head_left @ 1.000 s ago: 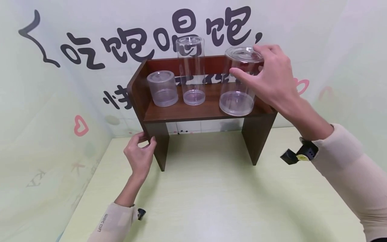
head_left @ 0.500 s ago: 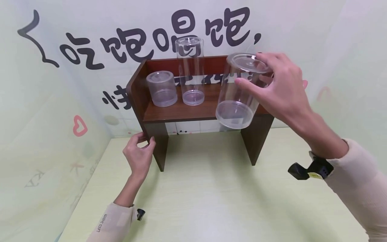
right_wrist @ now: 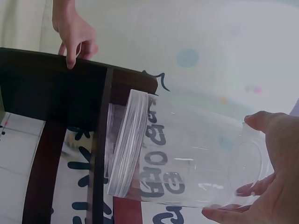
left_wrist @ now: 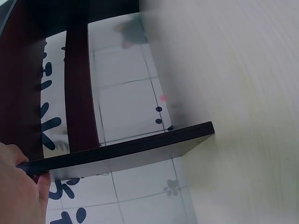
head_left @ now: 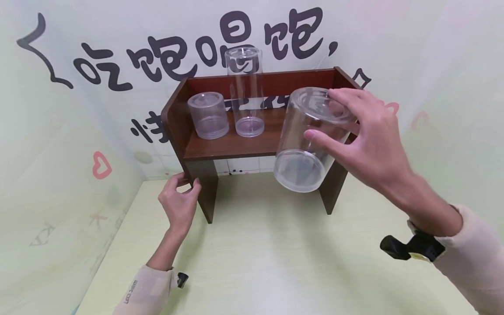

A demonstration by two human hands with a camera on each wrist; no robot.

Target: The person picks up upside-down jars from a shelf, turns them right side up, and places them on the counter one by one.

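Wide, clear cylindrical jar, tilted, at two o'clock from the head view's centre, runs lengthwise from seven to one; only the right wrist view resolves its ridged lower end. The right hand has a broadly spread grip on its upper end. At eight, the left hand pinches a brown wooden shelf, partly hidden by the jar. On it stand a short clear jar at ten and a tall clear jar at twelve.

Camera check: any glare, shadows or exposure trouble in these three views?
Head: pale sheen on the table, soft shadows beneath the shelf; right wrist: small white highlights on the clear jar, its outline faint against the pale backdrop; left wrist: shelf panels very dark, little detail at the top.
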